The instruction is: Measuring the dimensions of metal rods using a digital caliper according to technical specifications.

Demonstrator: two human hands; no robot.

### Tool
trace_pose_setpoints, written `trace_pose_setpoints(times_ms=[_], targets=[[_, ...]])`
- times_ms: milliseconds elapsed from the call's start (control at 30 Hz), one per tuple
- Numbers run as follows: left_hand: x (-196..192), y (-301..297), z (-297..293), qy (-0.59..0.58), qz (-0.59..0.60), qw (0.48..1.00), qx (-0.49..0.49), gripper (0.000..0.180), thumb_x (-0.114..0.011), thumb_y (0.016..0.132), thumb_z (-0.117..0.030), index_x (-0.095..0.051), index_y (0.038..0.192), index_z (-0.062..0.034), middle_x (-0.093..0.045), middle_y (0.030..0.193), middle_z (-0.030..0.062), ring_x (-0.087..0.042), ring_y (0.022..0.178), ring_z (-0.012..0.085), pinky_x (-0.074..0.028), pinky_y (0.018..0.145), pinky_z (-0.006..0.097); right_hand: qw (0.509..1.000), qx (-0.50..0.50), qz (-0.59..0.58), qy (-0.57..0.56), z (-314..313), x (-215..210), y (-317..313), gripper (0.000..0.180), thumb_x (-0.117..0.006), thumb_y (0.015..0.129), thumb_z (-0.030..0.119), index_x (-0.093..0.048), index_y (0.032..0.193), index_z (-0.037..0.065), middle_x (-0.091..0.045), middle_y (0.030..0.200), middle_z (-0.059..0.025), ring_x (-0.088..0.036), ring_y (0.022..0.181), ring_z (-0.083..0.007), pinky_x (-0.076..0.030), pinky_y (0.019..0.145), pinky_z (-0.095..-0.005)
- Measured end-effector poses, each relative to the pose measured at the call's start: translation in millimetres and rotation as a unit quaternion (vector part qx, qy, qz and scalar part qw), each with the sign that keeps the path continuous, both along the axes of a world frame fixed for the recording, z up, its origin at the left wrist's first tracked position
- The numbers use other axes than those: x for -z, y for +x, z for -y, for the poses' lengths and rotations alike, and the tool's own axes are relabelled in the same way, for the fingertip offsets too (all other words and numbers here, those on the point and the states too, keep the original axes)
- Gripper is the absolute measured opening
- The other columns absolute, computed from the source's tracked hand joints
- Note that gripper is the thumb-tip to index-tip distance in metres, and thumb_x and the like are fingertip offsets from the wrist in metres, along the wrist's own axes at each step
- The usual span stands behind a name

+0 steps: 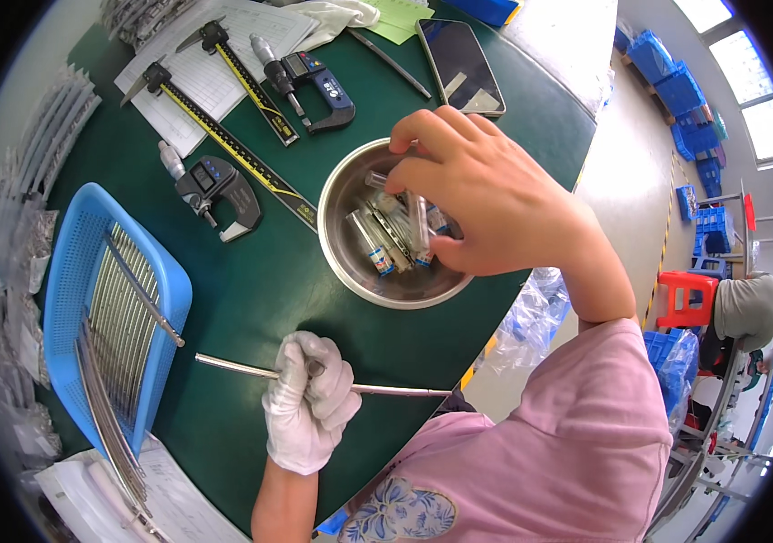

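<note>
My left hand, in a white glove, is closed around a slim shiny metal rod that sticks out on both sides, above the green table. A small round grey end shows between the gloved fingers; I cannot make out what it is. Bare, my right hand reaches into a round steel bowl. Its thumb and fingers are curled about a clear plastic tube. Other clear tubes with coloured labels and metal pins inside lie in the bowl. The right fingertips are partly hidden.
A blue plastic basket of metal rods stands at left, with rods over its edge. Two calipers, two micrometers, a pen and a phone lie at the back. A person sits far right by a red stool.
</note>
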State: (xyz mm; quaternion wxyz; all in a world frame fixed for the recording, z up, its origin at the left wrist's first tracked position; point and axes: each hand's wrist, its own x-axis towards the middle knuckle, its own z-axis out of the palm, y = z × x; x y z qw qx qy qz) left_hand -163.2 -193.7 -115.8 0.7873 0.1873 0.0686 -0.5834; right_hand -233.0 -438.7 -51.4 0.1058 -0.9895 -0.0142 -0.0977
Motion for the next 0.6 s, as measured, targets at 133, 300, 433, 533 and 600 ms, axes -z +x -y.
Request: trace_pose_setpoints(times_ms=[133,300,433,533,600], targets=[[0,0,0,0.002,0.002,1.0,0.006,0.028,-0.037,0.094,-0.029,-0.05,0.092,-0.0041,-0.03,0.061,-0.0013,-0.022,0.043,0.0059,-0.02,0.036,0.02,0.999,0.003,-0.034,-0.01,4,-1,-2,0.041,-0.067,0.052,0.012,-0.059,0.092,0.005,-0.048,0.101,-0.0099,-0.047,0.095,-0.0231,-0.038,0.08,-0.0326],[-1,1,0,0.015,0.012,1.0,0.006,0.026,-0.039,0.094,-0.029,-0.05,0.091,-0.0051,-0.033,0.061,-0.0016,-0.023,0.043,0.0051,-0.019,0.036,0.02,0.999,-0.04,-0.026,0.026,-9,3,11,0.048,-0.068,0.051,0.014,-0.057,0.097,0.008,-0.046,0.106,-0.0092,-0.045,0.099,-0.0242,-0.037,0.084,-0.0346],[-1,0,2,0.011,0.012,1.0,0.008,0.026,-0.04,0.093,-0.029,-0.05,0.092,-0.0057,-0.033,0.06,-0.0019,-0.023,0.043,0.0048,-0.019,0.036,0.019,0.999,-0.041,-0.002,0.025,-14,14,15,0.048,-0.069,0.051,0.017,-0.058,0.097,0.009,-0.045,0.106,-0.0081,-0.044,0.1,-0.0239,-0.036,0.086,-0.0345],[-1,0,2,0.013,0.018,1.0,0.009,0.025,-0.04,0.093,-0.029,-0.05,0.092,-0.0062,-0.032,0.06,-0.0021,-0.022,0.043,0.0047,-0.019,0.036,0.019,0.999,-0.034,0.001,0.025,-15,19,17,0.047,-0.068,0.051,0.015,-0.058,0.096,0.008,-0.045,0.106,-0.0084,-0.043,0.101,-0.024,-0.035,0.086,-0.0346],[0,0,1,0.013,0.019,1.0,0.012,0.025,-0.041,0.093,-0.029,-0.05,0.092,-0.0064,-0.032,0.06,-0.0022,-0.022,0.043,0.0046,-0.018,0.035,0.019,0.999,-0.024,-0.032,0.036,-15,19,17,0.05,-0.07,0.052,0.015,-0.056,0.1,0.008,-0.044,0.111,-0.0089,-0.042,0.106,-0.0259,-0.034,0.091,-0.0368]])
